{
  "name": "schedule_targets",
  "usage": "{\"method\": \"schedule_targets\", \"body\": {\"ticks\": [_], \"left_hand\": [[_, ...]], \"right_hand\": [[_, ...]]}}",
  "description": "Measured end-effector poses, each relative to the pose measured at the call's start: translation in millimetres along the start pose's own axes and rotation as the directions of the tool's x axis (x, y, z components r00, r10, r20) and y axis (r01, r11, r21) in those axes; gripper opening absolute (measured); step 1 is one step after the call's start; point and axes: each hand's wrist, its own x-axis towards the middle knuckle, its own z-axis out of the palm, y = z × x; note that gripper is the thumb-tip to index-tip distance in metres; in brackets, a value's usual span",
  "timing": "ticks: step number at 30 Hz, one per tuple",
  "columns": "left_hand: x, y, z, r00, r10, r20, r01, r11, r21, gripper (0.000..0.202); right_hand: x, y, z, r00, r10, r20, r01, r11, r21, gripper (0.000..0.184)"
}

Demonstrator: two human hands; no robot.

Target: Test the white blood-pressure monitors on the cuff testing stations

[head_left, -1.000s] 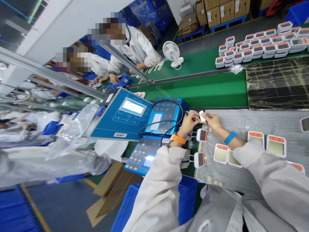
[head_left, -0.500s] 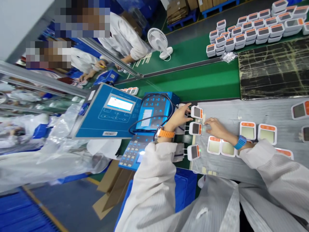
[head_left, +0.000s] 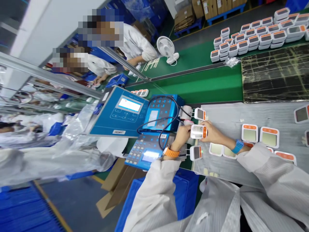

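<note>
My left hand (head_left: 182,137) and right hand (head_left: 214,131) grasp 1 white orange-capped monitor (head_left: 198,131) together, above the grey mat (head_left: 224,116), between 2 cabled monitors (head_left: 200,114) beside a blue tester (head_left: 164,112).

From my station I count two hands, the left hand (head_left: 182,138) and the right hand (head_left: 213,131), and both hold a single white display unit (head_left: 198,131). Two plugged-in display units (head_left: 200,114) sit beside it. Eight loose display units (head_left: 249,133) lie on the one grey sheet (head_left: 265,172), a few partly hidden. I see three blue test consoles (head_left: 123,111), one orange-strapped watch (head_left: 171,152), one blue wristband (head_left: 238,146), one white desk fan (head_left: 167,48) and two co-workers (head_left: 136,43). The stacked units (head_left: 251,40) on the far bench are packed too tightly for me to count.
</note>
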Motion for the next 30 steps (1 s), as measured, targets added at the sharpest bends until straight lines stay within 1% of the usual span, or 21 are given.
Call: {"method": "schedule_targets", "body": {"ticks": [2, 5, 7, 8, 9, 11, 12, 14, 17, 19, 21, 22, 23, 24, 25, 26, 27, 28, 29, 30], "left_hand": [[4.5, 3.1, -1.4, 1.000, 0.014, -0.006, -0.014, 0.998, 0.069, 0.018], [9.1, 4.0, -0.6, 1.000, -0.017, 0.001, 0.017, 0.979, 0.201, 0.017], [9.5, 0.9, 1.2, 0.999, -0.045, 0.025, 0.037, 0.968, 0.247, 0.011], [8.9, -1.5, 2.1, 0.998, -0.054, 0.033, 0.044, 0.966, 0.254, 0.008], [8.0, -4.1, 2.8, 0.998, -0.060, 0.036, 0.049, 0.966, 0.253, 0.013], [5.5, -9.1, 3.4, 0.998, -0.060, 0.034, 0.050, 0.969, 0.240, 0.034], [4.1, -11.0, 3.3, 0.998, -0.056, 0.036, 0.046, 0.971, 0.236, 0.042], [1.8, -12.7, 2.4, 0.998, -0.047, 0.044, 0.035, 0.970, 0.241, 0.048], [-0.4, -9.1, -0.6, 0.997, -0.041, 0.070, 0.021, 0.963, 0.270, 0.047], [-0.7, -4.3, -3.1, 0.995, -0.051, 0.087, 0.024, 0.958, 0.287, 0.045], [-0.5, 0.1, -5.3, 0.993, -0.064, 0.096, 0.033, 0.957, 0.287, 0.040], [-0.3, 1.6, -6.1, 0.993, -0.068, 0.095, 0.039, 0.959, 0.280, 0.038], [-0.1, 2.3, -6.7, 0.994, -0.068, 0.090, 0.041, 0.963, 0.268, 0.037], [0.1, 2.5, -7.0, 0.995, -0.061, 0.083, 0.038, 0.967, 0.251, 0.036], [0.4, 2.1, -7.2, 0.996, -0.050, 0.073, 0.032, 0.972, 0.231, 0.036], [0.7, 1.4, -7.2, 0.997, -0.036, 0.063, 0.022, 0.977, 0.212, 0.036], [1.2, 0.6, -7.3, 0.998, -0.024, 0.050, 0.014, 0.981, 0.195, 0.035], [1.7, -0.3, -7.5, 0.999, -0.014, 0.039, 0.006, 0.983, 0.183, 0.034], [2.4, -1.0, -7.8, 1.000, -0.006, 0.027, 0.001, 0.985, 0.175, 0.032], [3.1, -1.5, -8.2, 1.000, 0.000, 0.016, -0.003, 0.985, 0.172, 0.030]], "right_hand": [[-9.5, -3.2, -7.3, 0.999, 0.040, -0.025, -0.037, 0.992, 0.118, 0.064], [-21.1, -6.6, -22.3, 0.988, 0.112, -0.105, -0.078, 0.955, 0.287, 0.067], [-25.8, -7.2, -35.2, 0.971, 0.199, -0.135, -0.122, 0.892, 0.435, 0.068], [-27.6, -7.2, -42.4, 0.961, 0.246, -0.127, -0.149, 0.846, 0.512, 0.067], [-29.2, -7.2, -49.9, 0.952, 0.286, -0.108, -0.173, 0.796, 0.581, 0.063], [-32.9, -7.4, -65.1, 0.940, 0.333, -0.072, -0.199, 0.709, 0.676, 0.054], [-35.1, -7.6, -72.1, 0.935, 0.348, -0.064, -0.207, 0.684, 0.700, 0.050], [-39.7, -7.9, -83.4, 0.920, 0.387, -0.067, -0.227, 0.664, 0.713, 0.044], [-45.0, -4.6, -94.1, 0.884, 0.456, -0.105, -0.255, 0.658, 0.709, 0.039], [-45.5, 2.2, -103.2, 0.863, 0.484, -0.146, -0.245, 0.654, 0.716, 0.036], [-42.5, 12.5, -123.0, 0.826, 0.523, -0.210, -0.227, 0.651, 0.724, 0.031], [-39.4, 18.2, -139.1, 0.795, 0.548, -0.261, -0.212, 0.653, 0.727, 0.029], [-35.4, 23.7, -159.7, 0.749, 0.576, -0.329, -0.186, 0.658, 0.729, 0.026], [-30.7, 28.4, -184.1, 0.687, 0.598, -0.413, -0.146, 0.671, 0.727, 0.025], [-25.4, 32.1, -211.1, 0.610, 0.606, -0.510, -0.088, 0.692, 0.717, 0.026], [-19.9, 34.4, -238.8, 0.520, 0.599, -0.609, -0.016, 0.719, 0.694, 0.029], [-14.5, 35.6, -265.2, 0.431, 0.573, -0.697, 0.063, 0.751, 0.657, 0.035], [-9.3, 35.8, -288.0, 0.362, 0.543, -0.758, 0.126, 0.777, 0.617, 0.044], [-4.8, 35.3, -305.2, 0.319, 0.520, -0.792, 0.155, 0.796, 0.585, 0.051], [-1.1, 34.6, -315.2, 0.311, 0.492, -0.813, 0.155, 0.818, 0.554, 0.056]]}}
